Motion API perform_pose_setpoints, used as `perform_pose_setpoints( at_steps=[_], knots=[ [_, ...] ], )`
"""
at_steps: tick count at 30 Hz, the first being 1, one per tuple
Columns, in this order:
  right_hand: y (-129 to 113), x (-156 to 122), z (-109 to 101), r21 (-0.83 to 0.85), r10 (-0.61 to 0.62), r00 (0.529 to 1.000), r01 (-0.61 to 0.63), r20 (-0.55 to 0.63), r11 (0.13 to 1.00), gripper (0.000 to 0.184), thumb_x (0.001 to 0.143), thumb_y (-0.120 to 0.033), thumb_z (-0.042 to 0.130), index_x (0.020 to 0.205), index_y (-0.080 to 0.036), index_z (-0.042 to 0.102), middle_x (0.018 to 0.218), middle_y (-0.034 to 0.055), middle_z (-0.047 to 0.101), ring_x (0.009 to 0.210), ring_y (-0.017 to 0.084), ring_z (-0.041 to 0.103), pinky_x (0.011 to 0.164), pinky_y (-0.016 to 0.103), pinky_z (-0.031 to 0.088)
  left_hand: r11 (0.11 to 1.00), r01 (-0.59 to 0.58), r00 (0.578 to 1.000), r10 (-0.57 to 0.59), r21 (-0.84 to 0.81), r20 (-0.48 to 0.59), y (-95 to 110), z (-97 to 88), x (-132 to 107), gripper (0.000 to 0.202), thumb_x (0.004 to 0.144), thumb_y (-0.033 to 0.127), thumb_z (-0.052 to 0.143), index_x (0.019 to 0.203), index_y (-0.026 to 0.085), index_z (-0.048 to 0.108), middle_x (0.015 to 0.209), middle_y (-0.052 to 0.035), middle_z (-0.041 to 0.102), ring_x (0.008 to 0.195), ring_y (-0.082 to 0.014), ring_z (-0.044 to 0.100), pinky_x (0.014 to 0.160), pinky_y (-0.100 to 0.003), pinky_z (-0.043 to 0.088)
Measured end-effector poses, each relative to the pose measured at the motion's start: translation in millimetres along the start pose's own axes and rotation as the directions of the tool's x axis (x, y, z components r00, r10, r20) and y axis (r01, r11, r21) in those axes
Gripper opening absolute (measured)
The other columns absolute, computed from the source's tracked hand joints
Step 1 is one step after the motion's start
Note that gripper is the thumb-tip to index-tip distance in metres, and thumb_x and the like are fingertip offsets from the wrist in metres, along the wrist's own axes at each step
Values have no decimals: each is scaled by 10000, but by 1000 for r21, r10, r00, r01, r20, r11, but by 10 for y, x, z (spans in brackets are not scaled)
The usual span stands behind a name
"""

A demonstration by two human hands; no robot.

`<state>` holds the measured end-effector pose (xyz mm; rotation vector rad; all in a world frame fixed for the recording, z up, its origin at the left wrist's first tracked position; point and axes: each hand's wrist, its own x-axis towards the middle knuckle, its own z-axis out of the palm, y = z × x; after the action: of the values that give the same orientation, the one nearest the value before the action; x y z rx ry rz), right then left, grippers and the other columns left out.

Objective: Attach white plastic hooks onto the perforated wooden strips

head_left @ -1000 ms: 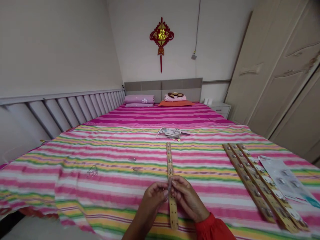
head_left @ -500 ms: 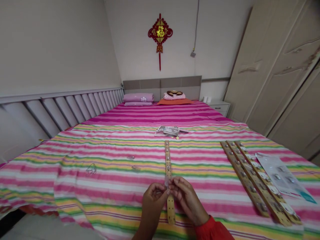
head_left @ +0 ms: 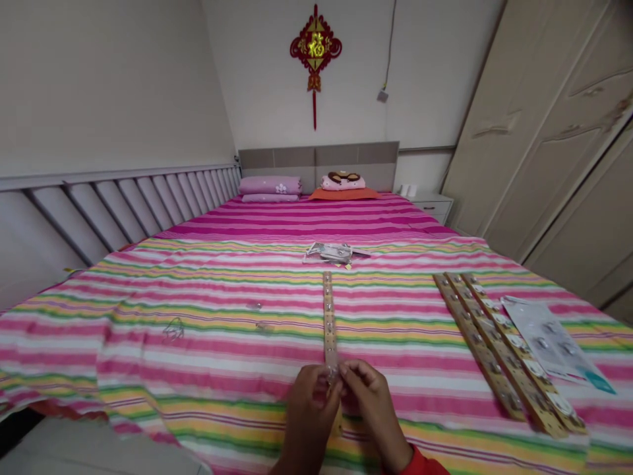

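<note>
A narrow tan strip (head_left: 330, 336) with rows of small holes and shiny metal pieces along it lies lengthwise on the bed in front of me. Over its near part, my left hand (head_left: 310, 410) and my right hand (head_left: 370, 404) meet with fingertips pinched together. Between them shows a small clear plastic piece (head_left: 332, 373); its exact kind is too small to tell. My fingers hide part of the strip beneath. To the left lie small clear plastic bits (head_left: 264, 327) and a tangle of thin clear material (head_left: 174, 328).
At right, several similar strips (head_left: 482, 340) with metal pieces lie side by side, beside a clear plastic package (head_left: 556, 343). Farther ahead is another clear packet (head_left: 330, 253) with a dark item. Folded bedding (head_left: 271, 186) rests by the headboard (head_left: 356, 161); a railing (head_left: 148, 201) runs along the left.
The view has tilted down slightly, and the scene sits a little higher. Both hands have come slightly nearer along the strip, still pinching the small clear piece.
</note>
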<state>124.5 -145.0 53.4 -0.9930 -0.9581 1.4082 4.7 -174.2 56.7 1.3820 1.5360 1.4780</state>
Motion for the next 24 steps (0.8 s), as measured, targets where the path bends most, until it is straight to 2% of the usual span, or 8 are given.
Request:
perform_pose_setpoints(
  at_steps=[3,9,14,17,20,24],
  knots=[
    [40,20,-79,-1,32,998,-32,49,999,370,607,-526,759,609,-175,642,512,1,622,477,131,528,492,258,419,990,128,991,-126,-57,41,-19,-36,7,267,677,394,694,879,221,664,791,-69,686,715,-213,648,640,-302,520],
    [153,79,-137,-63,197,973,-191,118,980,454,549,-598,755,592,-179,584,426,-12,613,371,105,513,408,218,382,928,326,941,-299,-182,162,-214,-52,174,264,628,425,695,700,180,630,647,-30,667,580,-171,617,505,-257,487],
    [252,115,-160,-113,229,967,-216,113,970,448,548,-588,750,584,-170,591,394,-15,596,341,102,507,376,209,377,871,459,883,-425,-176,201,-404,5,212,281,591,423,702,661,179,581,517,18,603,466,-145,564,440,-252,463],
    [287,153,-173,-127,233,971,-224,58,966,426,537,-560,759,584,-172,590,357,-33,566,310,93,474,346,198,348,882,455,883,-428,-126,192,-459,21,229,257,626,420,663,647,182,569,511,21,594,469,-143,561,461,-254,459],
    [302,205,-159,-144,238,971,-236,-4,961,423,516,-548,758,562,-177,560,322,-45,535,278,78,432,318,186,313,922,386,911,-376,-23,170,-490,29,289,228,663,397,614,617,181,559,523,15,589,508,-142,564,491,-243,430],
    [326,262,-129,-154,217,975,-220,-40,963,399,521,-525,742,550,-185,535,325,-46,533,280,83,446,313,185,319,948,291,940,-308,127,145,-500,53,383,217,681,379,556,587,183,548,538,10,580,557,-147,562,543,-249,406]
  ],
)
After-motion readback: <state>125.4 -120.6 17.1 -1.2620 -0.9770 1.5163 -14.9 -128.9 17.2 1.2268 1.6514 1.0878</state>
